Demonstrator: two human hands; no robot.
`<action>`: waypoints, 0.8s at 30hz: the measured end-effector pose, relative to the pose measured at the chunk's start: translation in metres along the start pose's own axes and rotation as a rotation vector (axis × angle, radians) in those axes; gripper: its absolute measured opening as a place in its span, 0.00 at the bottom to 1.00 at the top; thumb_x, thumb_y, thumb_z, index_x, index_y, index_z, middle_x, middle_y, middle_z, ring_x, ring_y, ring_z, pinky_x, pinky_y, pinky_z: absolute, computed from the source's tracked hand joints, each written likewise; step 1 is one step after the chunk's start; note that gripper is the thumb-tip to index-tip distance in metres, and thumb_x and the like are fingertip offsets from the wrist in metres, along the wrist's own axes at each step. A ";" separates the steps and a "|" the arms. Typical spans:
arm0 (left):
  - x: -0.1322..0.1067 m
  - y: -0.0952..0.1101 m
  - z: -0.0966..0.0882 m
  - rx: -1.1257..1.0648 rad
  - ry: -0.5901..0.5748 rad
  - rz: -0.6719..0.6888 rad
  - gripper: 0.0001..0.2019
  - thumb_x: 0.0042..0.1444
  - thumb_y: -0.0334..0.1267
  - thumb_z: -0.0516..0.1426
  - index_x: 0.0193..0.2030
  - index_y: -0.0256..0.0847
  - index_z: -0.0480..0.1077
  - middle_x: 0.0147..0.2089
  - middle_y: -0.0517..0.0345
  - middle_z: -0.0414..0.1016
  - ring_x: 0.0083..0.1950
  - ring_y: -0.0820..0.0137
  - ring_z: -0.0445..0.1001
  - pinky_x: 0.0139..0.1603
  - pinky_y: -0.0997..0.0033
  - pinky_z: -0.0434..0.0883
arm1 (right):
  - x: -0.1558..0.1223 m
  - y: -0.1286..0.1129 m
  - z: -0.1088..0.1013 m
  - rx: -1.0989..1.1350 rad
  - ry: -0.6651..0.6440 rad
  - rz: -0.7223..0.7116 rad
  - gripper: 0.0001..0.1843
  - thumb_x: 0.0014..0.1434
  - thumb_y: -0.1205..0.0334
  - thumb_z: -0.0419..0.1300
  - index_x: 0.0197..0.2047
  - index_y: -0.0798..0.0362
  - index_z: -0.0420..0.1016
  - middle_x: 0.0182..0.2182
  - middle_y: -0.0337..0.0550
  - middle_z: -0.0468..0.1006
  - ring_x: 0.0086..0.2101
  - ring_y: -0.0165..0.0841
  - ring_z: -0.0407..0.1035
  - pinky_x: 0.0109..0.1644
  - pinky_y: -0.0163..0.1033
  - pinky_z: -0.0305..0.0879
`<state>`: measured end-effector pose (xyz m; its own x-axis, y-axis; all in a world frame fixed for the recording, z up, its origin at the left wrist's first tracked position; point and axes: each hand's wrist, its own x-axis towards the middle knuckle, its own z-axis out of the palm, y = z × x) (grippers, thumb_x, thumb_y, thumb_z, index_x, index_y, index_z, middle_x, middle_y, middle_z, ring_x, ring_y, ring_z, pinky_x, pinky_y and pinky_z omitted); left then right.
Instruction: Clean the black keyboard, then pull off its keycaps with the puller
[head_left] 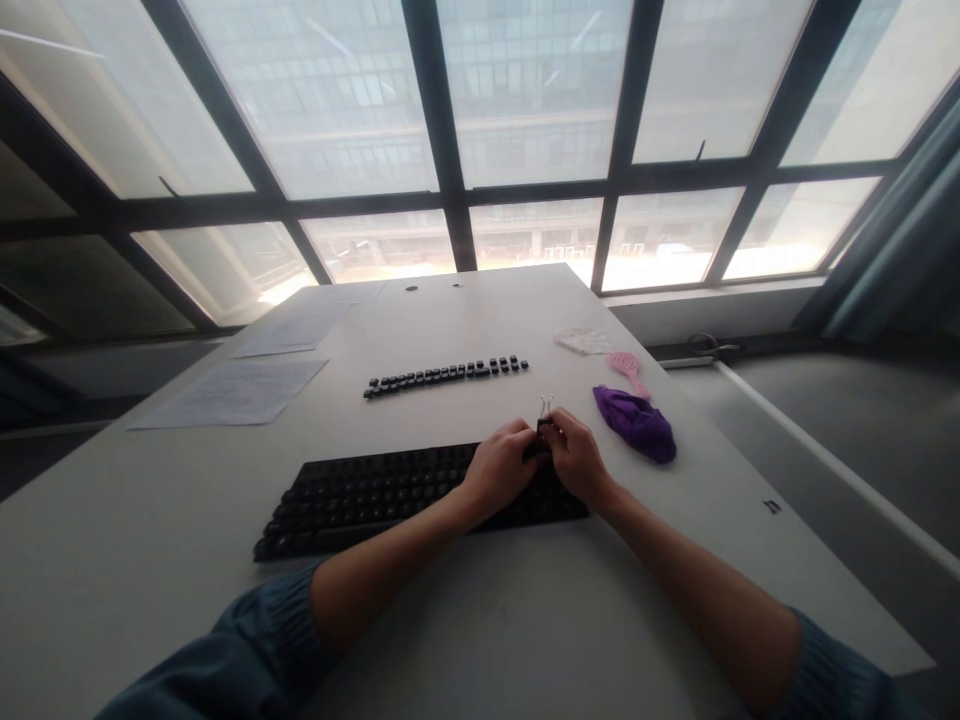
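A black keyboard [360, 498] lies on the white table [525, 620] in front of me. My left hand [501, 466] and my right hand [576, 456] meet over its right end, fingers closed together around a small wire tool [546, 406] whose metal loops stick up between them. What sits under the tool is hidden by my fingers. A row of loose black keycaps [446, 375] lies on the table beyond the keyboard.
A purple cloth [637, 423], a small pink brush [628, 369] and a white crumpled piece [583, 341] lie to the right. Paper sheets [232, 392] rest at the left. The table's right edge drops off near a ledge; large windows stand behind.
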<state>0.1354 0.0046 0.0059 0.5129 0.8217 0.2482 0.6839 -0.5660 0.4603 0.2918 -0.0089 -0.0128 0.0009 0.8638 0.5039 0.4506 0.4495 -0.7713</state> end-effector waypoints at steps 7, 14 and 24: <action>0.000 0.000 0.003 0.075 -0.012 0.047 0.05 0.62 0.38 0.56 0.41 0.43 0.72 0.44 0.54 0.73 0.44 0.65 0.73 0.44 0.68 0.69 | -0.001 0.006 0.004 0.054 0.083 0.071 0.11 0.65 0.62 0.52 0.29 0.50 0.63 0.24 0.35 0.65 0.28 0.32 0.61 0.33 0.36 0.56; 0.000 0.000 0.007 0.168 -0.018 0.031 0.05 0.64 0.39 0.54 0.42 0.42 0.69 0.44 0.52 0.72 0.45 0.63 0.72 0.46 0.65 0.69 | -0.002 0.006 0.003 0.069 0.080 0.014 0.12 0.64 0.62 0.52 0.28 0.50 0.63 0.26 0.36 0.66 0.29 0.33 0.61 0.35 0.37 0.58; -0.001 -0.001 0.010 0.219 0.011 0.051 0.05 0.65 0.38 0.53 0.43 0.41 0.67 0.44 0.51 0.71 0.45 0.62 0.71 0.45 0.65 0.69 | -0.001 0.000 0.001 0.147 0.030 -0.098 0.11 0.66 0.62 0.51 0.31 0.50 0.67 0.31 0.40 0.69 0.33 0.34 0.64 0.40 0.39 0.62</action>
<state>0.1398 0.0038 -0.0031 0.5449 0.7917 0.2764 0.7543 -0.6067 0.2508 0.2908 -0.0099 -0.0138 -0.0090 0.8082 0.5888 0.3146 0.5612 -0.7656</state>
